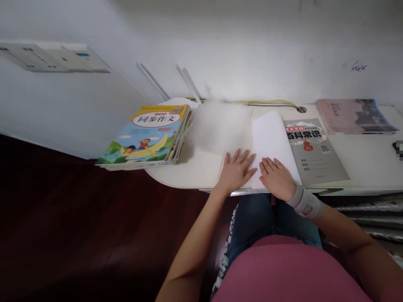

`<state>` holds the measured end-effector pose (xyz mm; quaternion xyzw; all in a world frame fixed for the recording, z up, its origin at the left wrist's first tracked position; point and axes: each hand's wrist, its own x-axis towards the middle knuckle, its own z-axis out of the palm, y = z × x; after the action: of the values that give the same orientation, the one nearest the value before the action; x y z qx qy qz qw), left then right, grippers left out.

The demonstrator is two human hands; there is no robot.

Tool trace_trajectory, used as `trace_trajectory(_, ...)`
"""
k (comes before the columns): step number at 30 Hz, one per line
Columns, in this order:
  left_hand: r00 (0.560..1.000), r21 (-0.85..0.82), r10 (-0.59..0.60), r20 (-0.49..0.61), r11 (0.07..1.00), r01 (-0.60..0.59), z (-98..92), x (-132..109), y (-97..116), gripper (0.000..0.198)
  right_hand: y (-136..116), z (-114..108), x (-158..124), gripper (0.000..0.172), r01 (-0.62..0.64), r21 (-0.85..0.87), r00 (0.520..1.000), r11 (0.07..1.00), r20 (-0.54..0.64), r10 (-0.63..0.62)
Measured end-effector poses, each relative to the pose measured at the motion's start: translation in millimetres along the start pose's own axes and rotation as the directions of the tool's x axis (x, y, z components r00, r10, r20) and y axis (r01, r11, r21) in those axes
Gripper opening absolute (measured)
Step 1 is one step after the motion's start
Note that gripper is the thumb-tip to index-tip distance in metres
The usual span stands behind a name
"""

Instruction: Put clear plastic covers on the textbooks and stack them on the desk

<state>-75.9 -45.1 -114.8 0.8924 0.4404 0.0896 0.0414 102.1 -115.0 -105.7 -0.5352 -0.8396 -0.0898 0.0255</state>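
Observation:
My left hand (237,170) lies flat with fingers spread at the table's front edge, at the near end of a translucent, blurred sheet (223,126) that looks like plastic. My right hand (277,178) rests with its fingers stretched out on a white sheet (270,138), pressing it down. A grey booklet (317,155) with black and red Chinese print lies right beside the white sheet, which meets or covers its left edge; how the two are joined I cannot tell. Neither hand grips anything.
A stack of colourful books (147,138) stands at the left, overhanging the white table (195,172). Pinkish books (352,115) lie at the back right. A yellow cable (267,102) runs along the wall into a hole. Wall sockets (56,58) are at upper left.

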Motion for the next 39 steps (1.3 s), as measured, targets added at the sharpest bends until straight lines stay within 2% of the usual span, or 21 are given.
trace_trajectory(2, 1.0, 0.005, 0.012, 0.025, 1.0, -0.012, -0.5, 0.1, -0.1, 0.05, 3.9, -8.2, 6.3, 0.046, 0.038, 0.006, 0.998, 0.999, 0.054, -0.038)
trace_trajectory(5, 0.999, 0.006, 0.02, 0.037, 1.0, -0.02, -0.5, 0.4, -0.3, 0.049, 30.4, -24.4, 35.6, 0.039, 0.11, 0.026, 0.986, 0.994, 0.124, -0.112)
trace_trajectory(7, 0.999, 0.005, 0.022, 0.029, 1.0, -0.022, 0.0, 0.5, -0.5, 0.049, 55.2, -30.9, 65.6, 0.04, 0.077, -0.01, 0.995, 0.997, 0.064, -0.076)
trace_trajectory(9, 0.999, 0.002, 0.024, 0.021, 1.0, -0.024, 0.7, 0.2, -1.1, 0.049, 77.5, -29.5, 95.2, 0.046, 0.017, -0.045, 0.998, 0.999, 0.056, -0.014)
trace_trajectory(11, 1.0, -0.005, 0.024, 0.019, 1.0, -0.024, 1.5, -0.4, -1.7, 0.049, 92.0, -20.3, 116.3, 0.055, -0.02, -0.047, 0.989, 0.999, 0.148, 0.026)
trace_trajectory(13, 1.0, -0.007, 0.023, 0.017, 1.0, -0.023, 2.0, -1.0, -2.1, 0.049, 97.9, -7.0, 125.7, 0.062, -0.043, -0.039, 0.969, 0.998, 0.241, 0.051)
trace_trajectory(15, 1.0, -0.004, 0.021, 0.01, 1.0, -0.021, 2.2, -1.3, -2.0, 0.051, 97.7, 5.5, 125.6, 0.066, -0.059, -0.029, 0.958, 0.998, 0.281, 0.065)
trace_trajectory(18, 1.0, -0.007, 0.011, 0.003, 1.0, -0.011, 2.1, -1.3, -0.8, 0.057, 93.5, 15.1, 119.5, 0.068, -0.079, -0.018, 0.958, 0.997, 0.276, 0.081)
trace_trajectory(29, 1.0, -0.027, -0.007, -0.019, 1.0, 0.007, 5.2, 2.0, 2.8, 0.069, 80.6, 4.5, 112.8, 0.07, -0.092, -0.043, 0.949, 0.995, 0.3, 0.1)
trace_trajectory(39, 1.0, -0.046, 0.007, -0.02, 0.999, -0.008, 5.2, 2.3, 2.6, 0.071, 85.6, 7.2, 113.2, 0.07, -0.063, -0.036, 0.947, 0.997, 0.313, 0.071)
